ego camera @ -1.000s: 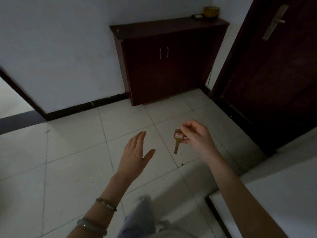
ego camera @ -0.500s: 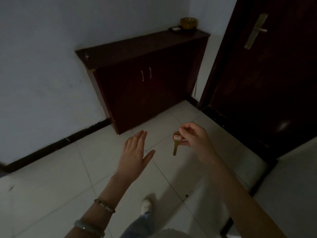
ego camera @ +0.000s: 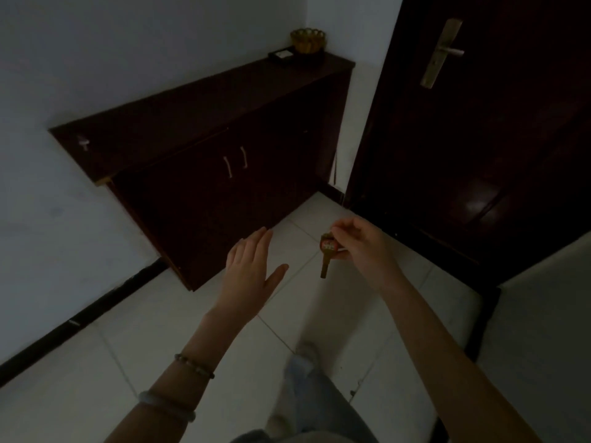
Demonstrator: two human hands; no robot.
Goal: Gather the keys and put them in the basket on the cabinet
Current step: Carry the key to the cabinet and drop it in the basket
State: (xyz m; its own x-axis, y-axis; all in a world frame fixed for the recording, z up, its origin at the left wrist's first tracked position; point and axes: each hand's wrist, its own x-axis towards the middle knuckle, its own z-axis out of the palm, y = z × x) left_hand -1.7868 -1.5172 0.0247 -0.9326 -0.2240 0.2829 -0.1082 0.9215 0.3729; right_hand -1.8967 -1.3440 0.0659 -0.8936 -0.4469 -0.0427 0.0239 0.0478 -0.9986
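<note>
Cabinet [ego camera: 204,129] of dark wood is sitting against the white wall, and I am taking it as my landmark. On its top at the left end a small pale object [ego camera: 83,144] is lying; I cannot tell what it is. My left hand [ego camera: 248,276] is hovering in front of the cabinet, fingers [ego camera: 259,243] spread loose and gripping nothing. Just right of it, my right hand [ego camera: 359,243] is pinching the key [ego camera: 327,252] by its head, blade hanging down above the floor tiles [ego camera: 96,362]. At the cabinet's far right end the basket [ego camera: 307,40] is standing beside a small dark tray [ego camera: 281,55]. Right of the cabinet, the dark door [ego camera: 479,123] is standing with its handle [ego camera: 443,52] catching light.
</note>
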